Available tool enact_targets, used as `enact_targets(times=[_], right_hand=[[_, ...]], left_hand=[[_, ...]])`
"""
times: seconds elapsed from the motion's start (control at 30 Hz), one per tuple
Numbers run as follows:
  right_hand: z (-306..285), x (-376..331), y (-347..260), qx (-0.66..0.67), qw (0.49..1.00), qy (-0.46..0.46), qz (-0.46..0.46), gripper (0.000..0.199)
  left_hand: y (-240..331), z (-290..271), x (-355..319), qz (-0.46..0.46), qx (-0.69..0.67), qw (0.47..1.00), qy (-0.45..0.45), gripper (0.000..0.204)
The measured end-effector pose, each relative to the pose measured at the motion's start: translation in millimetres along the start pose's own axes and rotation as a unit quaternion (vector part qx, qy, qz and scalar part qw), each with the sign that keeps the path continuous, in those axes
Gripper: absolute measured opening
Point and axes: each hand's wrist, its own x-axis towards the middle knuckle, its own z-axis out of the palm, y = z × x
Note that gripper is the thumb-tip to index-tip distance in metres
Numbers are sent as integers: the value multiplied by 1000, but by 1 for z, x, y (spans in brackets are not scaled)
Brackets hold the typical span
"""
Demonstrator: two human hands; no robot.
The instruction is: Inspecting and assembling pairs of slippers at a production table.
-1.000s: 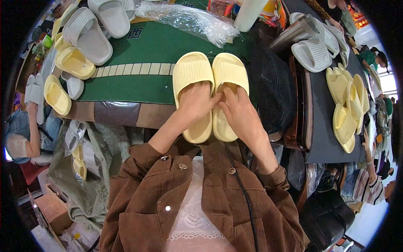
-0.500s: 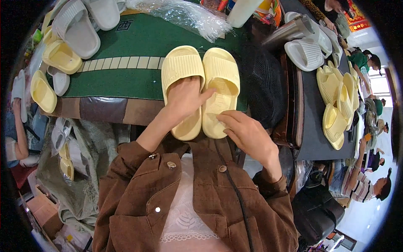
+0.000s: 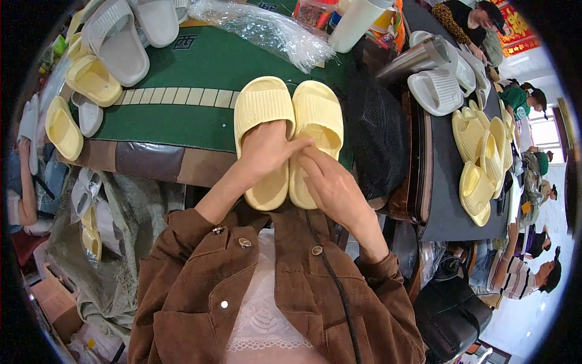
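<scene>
A pair of pale yellow slide slippers lies side by side, toes away from me, at the table's near edge. My left hand [image 3: 264, 147] reaches under the strap of the left slipper [image 3: 262, 104], where its fingers are hidden. Its thumb stretches across to the right slipper [image 3: 317, 109], so the hand spans the inner sides of both. Over the right slipper's footbed, my right hand [image 3: 332, 185] has its fingers pressed together, with the tips meeting my left thumb. Anything small between those fingertips is hidden.
A row of small cream rectangles [image 3: 176, 96] lies on the green mat [image 3: 182, 128]. Grey and yellow slippers [image 3: 94, 80] crowd the left. Clear plastic strands [image 3: 267, 33] and a white cup [image 3: 357, 24] stand beyond. A black mesh bag [image 3: 379, 115] sits right, beside another table [image 3: 445, 209] with slippers.
My right hand has moved up and left from the right slipper's heel to my left thumb. My left hand stays in the left slipper. The view has shifted slightly.
</scene>
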Motion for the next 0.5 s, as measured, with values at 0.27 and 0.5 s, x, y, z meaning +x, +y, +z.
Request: enact_targets(times=[0.27, 0.5], right_hand=[[-10, -1, 0, 30, 1000, -5, -6, 31], [-41, 44, 20, 127, 973, 142, 128, 10]], left_hand=[[-3, 6, 2, -11, 43, 999, -17, 51], [-1, 7, 4, -40, 97, 993, -46, 51]])
